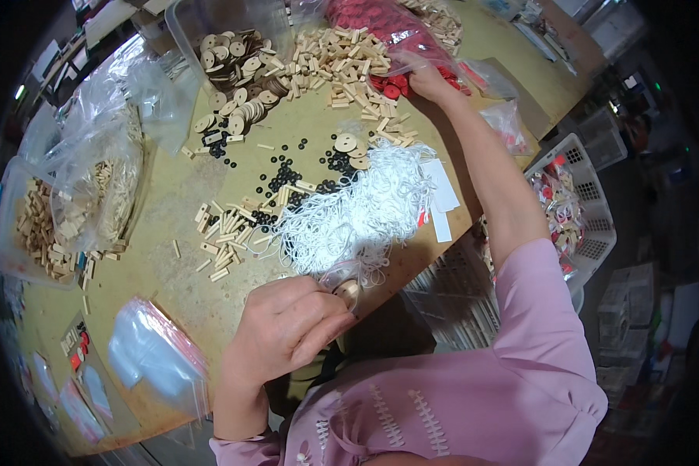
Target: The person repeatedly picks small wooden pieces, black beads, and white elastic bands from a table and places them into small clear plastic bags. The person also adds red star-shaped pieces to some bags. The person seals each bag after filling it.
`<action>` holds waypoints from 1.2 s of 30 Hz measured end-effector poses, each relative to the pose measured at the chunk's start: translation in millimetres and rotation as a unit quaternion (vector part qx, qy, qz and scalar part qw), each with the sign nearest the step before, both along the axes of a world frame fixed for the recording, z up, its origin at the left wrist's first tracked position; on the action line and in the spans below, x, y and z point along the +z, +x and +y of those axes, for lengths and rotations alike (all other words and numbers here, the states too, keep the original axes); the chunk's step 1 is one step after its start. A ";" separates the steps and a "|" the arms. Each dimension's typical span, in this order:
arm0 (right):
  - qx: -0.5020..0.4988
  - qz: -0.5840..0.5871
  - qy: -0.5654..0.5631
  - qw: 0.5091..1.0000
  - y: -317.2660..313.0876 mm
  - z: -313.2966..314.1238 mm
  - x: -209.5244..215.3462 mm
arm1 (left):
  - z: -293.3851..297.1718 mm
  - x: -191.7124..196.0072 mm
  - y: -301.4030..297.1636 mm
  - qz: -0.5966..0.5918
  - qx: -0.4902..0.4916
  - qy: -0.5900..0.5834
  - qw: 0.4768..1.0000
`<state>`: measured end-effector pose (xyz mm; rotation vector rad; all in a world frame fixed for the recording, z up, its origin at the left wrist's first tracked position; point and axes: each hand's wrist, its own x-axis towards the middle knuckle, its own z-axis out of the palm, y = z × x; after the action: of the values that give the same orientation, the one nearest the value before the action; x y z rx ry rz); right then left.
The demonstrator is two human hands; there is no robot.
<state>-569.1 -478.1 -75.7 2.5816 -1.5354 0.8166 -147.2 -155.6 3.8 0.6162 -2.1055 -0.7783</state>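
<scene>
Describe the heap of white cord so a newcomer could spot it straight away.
Find the big yellowish table, then look just beyond the left hand. There the white cord lies in a heap, with small black rings by its far left side. Its bright, tangled strands set it apart from those separate rings and the wooden sticks.

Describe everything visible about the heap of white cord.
The white cord is thin and soft-looking, perhaps textile, in a tangled heap of loops. It lies across the tabletop near its edge. Black rings and wooden sticks border its left side; white cards lie at its right. The left hand is at its near end; contact is unclear.
</scene>
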 end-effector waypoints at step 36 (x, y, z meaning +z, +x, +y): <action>-0.293 -0.093 0.126 0.943 -31.3 209.0 4.2 | 15.0 17.6 9.0 0.036 0.076 -0.067 0.994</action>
<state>-600.4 -269.1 -71.5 2.0093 -2.4254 0.8429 -138.3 -140.6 21.5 0.6572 -2.0004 -0.5614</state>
